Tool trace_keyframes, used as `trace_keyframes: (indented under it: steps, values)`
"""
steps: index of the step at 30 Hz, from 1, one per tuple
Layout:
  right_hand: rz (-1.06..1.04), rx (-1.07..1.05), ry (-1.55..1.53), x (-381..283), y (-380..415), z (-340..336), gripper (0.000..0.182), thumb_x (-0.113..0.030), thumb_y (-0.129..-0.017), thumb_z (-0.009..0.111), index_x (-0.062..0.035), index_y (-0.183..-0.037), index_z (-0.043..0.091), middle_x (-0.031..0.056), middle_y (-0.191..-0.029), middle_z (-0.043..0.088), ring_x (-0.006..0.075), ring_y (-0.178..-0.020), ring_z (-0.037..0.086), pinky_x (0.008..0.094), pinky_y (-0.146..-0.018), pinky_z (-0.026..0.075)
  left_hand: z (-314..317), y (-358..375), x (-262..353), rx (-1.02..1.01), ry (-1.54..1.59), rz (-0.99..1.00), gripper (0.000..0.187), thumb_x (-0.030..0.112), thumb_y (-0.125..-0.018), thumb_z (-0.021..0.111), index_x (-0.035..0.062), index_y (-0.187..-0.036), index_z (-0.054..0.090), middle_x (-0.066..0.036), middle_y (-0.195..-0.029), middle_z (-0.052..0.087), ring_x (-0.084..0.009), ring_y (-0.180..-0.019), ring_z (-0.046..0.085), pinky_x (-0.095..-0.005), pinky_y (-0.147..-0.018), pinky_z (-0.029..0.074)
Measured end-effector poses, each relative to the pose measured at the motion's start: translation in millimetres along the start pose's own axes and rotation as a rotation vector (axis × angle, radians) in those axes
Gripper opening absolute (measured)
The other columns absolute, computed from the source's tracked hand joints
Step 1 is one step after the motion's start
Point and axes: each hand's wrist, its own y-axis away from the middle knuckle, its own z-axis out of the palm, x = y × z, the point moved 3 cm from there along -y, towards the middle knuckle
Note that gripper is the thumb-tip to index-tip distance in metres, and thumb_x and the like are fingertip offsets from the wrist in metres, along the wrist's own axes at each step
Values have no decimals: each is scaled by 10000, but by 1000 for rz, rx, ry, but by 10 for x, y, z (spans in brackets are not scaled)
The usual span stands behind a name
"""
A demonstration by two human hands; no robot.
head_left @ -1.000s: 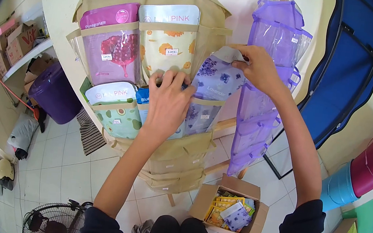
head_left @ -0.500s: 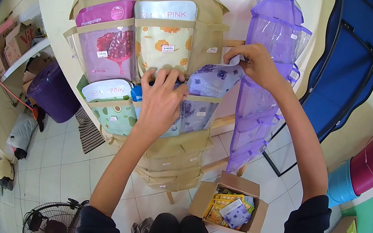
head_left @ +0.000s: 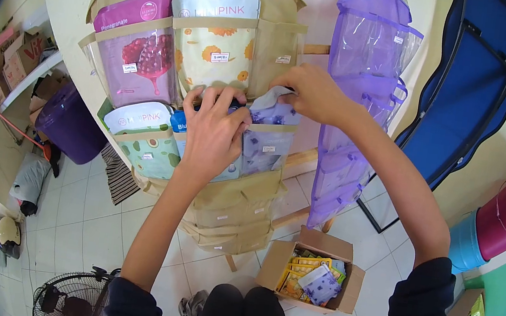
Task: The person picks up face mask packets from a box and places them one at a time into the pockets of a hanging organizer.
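Below the right hand (head_left: 320,96), whose grip pinches its folded top, the purple packet (head_left: 270,115) sits in a pocket (head_left: 279,129) (left hand (head_left: 212,126) just beside, its hold unclear).

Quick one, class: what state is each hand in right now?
Left hand: curled in front of the blue packet; whether it grips anything cannot be told.
Right hand: closed, pinching the lavender packet near its top.
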Motion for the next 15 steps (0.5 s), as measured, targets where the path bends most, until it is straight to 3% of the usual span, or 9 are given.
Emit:
trace_keyframes:
  steps: [7, 9, 13, 15]
  values:
    - [15, 139, -59, -23, 50, -14, 286, -104, -661, 682, -50, -936, 623, 127, -893, 595, 302, -902, 521, 387, -789, 404, 8, 26, 12, 43, 15, -6, 92, 76, -629, 654, 95, -710, 615, -16, -972, 505, -227, -984, 442, -427, -916, 227]
    - [124, 68, -47, -16, 2, 2, 320, -98, -629, 704, -41, -933, 619, 138, -932, 586, 307, -934, 511, 387, -784, 408, 3, 25, 22, 72, 19, -4, 74, 54, -646, 635, 84, -700, 593, -19, -949, 485, -212, -973, 443, -458, -933, 230]
    - [150, -93, -91, 16, -53, 139, 319, -87, -615, 709, -32, -917, 619, 141, -936, 577, 306, -932, 508, 381, -763, 419, 5, 38, 15, 76, 28, -9, 75, 56, -645, 636, 83, -696, 590, -17, -951, 488, -211, -971, 446, -456, -935, 232]
    - [-25, 56, -94, 59, 8, 271, 293, -86, -609, 710, -28, -883, 623, 141, -894, 570, 305, -898, 512, 376, -748, 425, 4, 43, 10, 76, 40, -4, 80, 56, -641, 638, 83, -695, 585, -15, -953, 492, -207, -974, 448, -455, -937, 234]
